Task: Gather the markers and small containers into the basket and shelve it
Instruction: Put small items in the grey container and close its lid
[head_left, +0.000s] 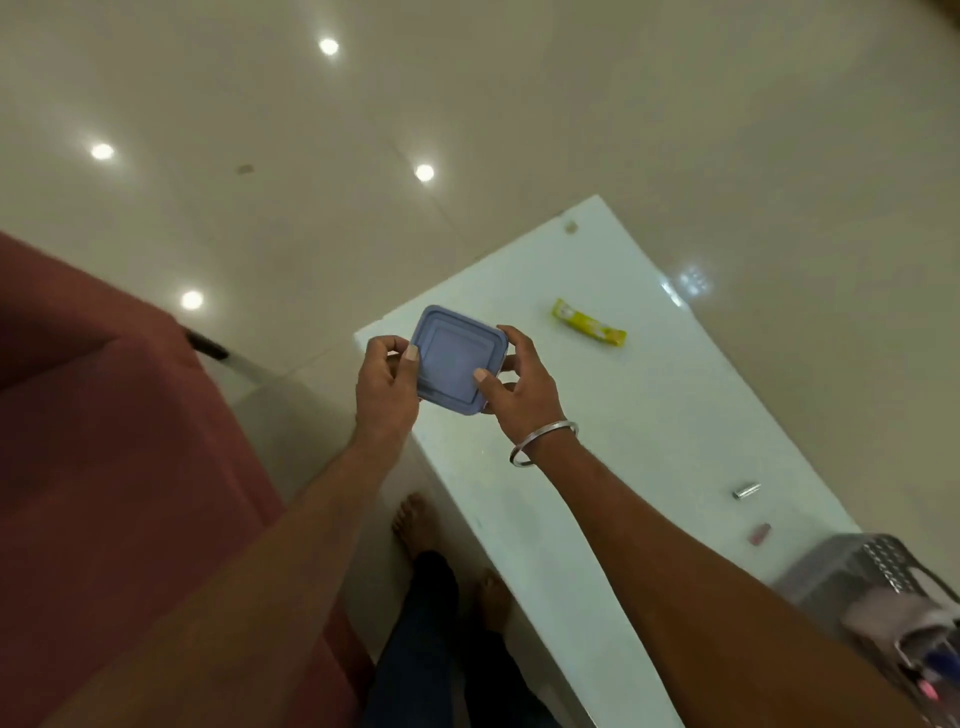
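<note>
You hold the blue container (457, 358) in both hands over the left corner of the white table (623, 415), lifted off the top. Your left hand (387, 384) grips its left edge, thumb laid on the lid and fingers curled behind. Your right hand (519, 387) clasps the right side the same way, thumb pressed on the lid near the corner closest to you. The lid is square with rounded corners and a raised inner frame; it reads as plain blue.

The yellow packet (588, 322) lies flat on the table just beyond your right hand. It carries print, with a pale patch near one end, but the words are too blurred to read. Farther toward the table's right end lie a short silver cylinder (746, 490) and a small pink piece (759, 533) — near each other, not touching, and too small to show any label.

At the table's right end sits the grey perforated basket (872, 587), blurred at the frame's edge. Inside it you can see a blue shape and a pink-tipped one, though whether they are markers I cannot tell. Your right forearm crosses the table in front of the basket and hides its near side. A metal bangle (543, 441) circles that wrist.

Left of the table stands a reddish sofa (104, 441). Below the table's near edge your bare feet (413, 522) rest on the glossy beige floor (519, 104), which mirrors round ceiling lights.
</note>
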